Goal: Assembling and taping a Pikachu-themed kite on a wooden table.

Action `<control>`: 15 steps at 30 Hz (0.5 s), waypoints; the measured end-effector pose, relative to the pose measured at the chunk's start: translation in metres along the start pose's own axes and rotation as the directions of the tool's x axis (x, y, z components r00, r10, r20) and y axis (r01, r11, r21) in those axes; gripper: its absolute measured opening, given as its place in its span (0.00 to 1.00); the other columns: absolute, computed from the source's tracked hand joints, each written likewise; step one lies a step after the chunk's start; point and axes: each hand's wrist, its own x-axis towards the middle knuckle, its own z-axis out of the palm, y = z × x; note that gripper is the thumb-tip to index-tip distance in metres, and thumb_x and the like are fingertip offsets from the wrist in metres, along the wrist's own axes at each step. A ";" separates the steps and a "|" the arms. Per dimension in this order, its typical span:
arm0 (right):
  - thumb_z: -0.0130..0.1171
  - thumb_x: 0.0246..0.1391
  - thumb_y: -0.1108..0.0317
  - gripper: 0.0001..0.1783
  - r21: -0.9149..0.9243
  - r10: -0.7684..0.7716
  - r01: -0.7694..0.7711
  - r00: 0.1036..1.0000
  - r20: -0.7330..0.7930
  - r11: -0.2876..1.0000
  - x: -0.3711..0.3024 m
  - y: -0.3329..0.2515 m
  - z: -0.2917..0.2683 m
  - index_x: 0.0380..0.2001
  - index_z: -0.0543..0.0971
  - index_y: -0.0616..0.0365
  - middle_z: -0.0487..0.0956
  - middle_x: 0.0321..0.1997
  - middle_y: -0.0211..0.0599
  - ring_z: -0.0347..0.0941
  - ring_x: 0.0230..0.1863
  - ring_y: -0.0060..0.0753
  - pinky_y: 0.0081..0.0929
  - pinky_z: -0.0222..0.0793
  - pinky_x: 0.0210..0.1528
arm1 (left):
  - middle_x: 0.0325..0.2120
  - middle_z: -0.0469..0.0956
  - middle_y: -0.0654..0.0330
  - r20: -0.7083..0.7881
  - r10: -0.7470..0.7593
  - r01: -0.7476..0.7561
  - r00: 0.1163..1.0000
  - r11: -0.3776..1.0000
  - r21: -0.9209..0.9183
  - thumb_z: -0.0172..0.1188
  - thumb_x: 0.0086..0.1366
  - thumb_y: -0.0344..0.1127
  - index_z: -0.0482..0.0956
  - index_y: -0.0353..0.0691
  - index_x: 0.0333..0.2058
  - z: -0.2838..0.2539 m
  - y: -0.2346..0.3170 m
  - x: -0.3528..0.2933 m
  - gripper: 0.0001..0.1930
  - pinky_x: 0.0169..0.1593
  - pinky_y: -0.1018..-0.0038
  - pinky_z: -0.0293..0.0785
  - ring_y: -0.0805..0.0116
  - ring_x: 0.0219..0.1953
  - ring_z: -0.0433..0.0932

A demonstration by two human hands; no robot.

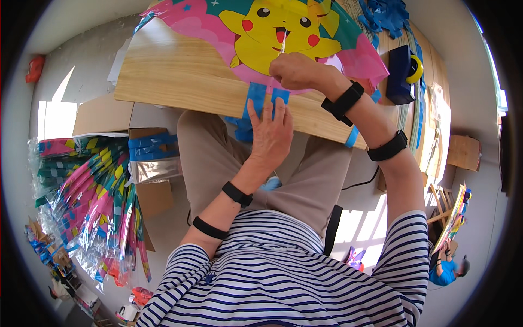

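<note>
A printed plastic kite sheet, pink and green with a large yellow cartoon figure, lies across the wooden table. My right hand is closed above the sheet's lower edge. A thin pale strip sticks out of its top, and a narrow piece runs down from it toward my other hand. My left hand lies flat at the table's near edge, fingers stretched and slightly apart. Its fingertips press on blue tape stuck over that edge. What sits under the fingers is hidden.
A dark blue tape dispenser with a yellow roll stands at the right, beside bundled thin sticks. Blue scraps lie behind. Left of me, many folded kites hang by a cardboard box. A person in blue works far right.
</note>
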 end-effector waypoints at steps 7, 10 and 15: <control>0.57 0.44 0.74 0.02 0.016 0.016 -0.017 1.000 0.012 1.000 -0.001 -0.002 -0.003 0.23 0.79 0.57 0.79 0.27 0.46 0.76 0.34 0.54 0.46 0.70 0.34 | 0.59 0.63 0.48 0.064 -0.038 0.039 0.997 0.999 -0.003 0.73 0.51 0.40 0.73 0.31 0.57 0.002 0.000 -0.001 0.35 0.68 0.32 0.43 0.48 0.62 0.64; 0.57 0.44 0.74 0.02 0.030 0.003 -0.003 1.000 -0.010 1.000 -0.001 -0.001 -0.002 0.23 0.79 0.58 0.79 0.28 0.46 0.77 0.34 0.54 0.46 0.70 0.34 | 0.59 0.63 0.49 0.060 -0.036 0.037 0.998 0.999 -0.005 0.73 0.51 0.39 0.73 0.31 0.57 0.003 0.000 -0.001 0.35 0.68 0.33 0.44 0.48 0.61 0.64; 0.58 0.43 0.75 0.03 0.015 0.006 -0.006 0.999 0.039 1.000 0.003 -0.006 -0.003 0.24 0.80 0.59 0.80 0.28 0.47 0.77 0.34 0.54 0.46 0.71 0.34 | 0.58 0.66 0.48 0.025 -0.040 0.041 0.999 0.998 -0.049 0.59 0.59 0.32 0.76 0.28 0.53 0.004 0.001 -0.002 0.23 0.68 0.31 0.43 0.45 0.62 0.65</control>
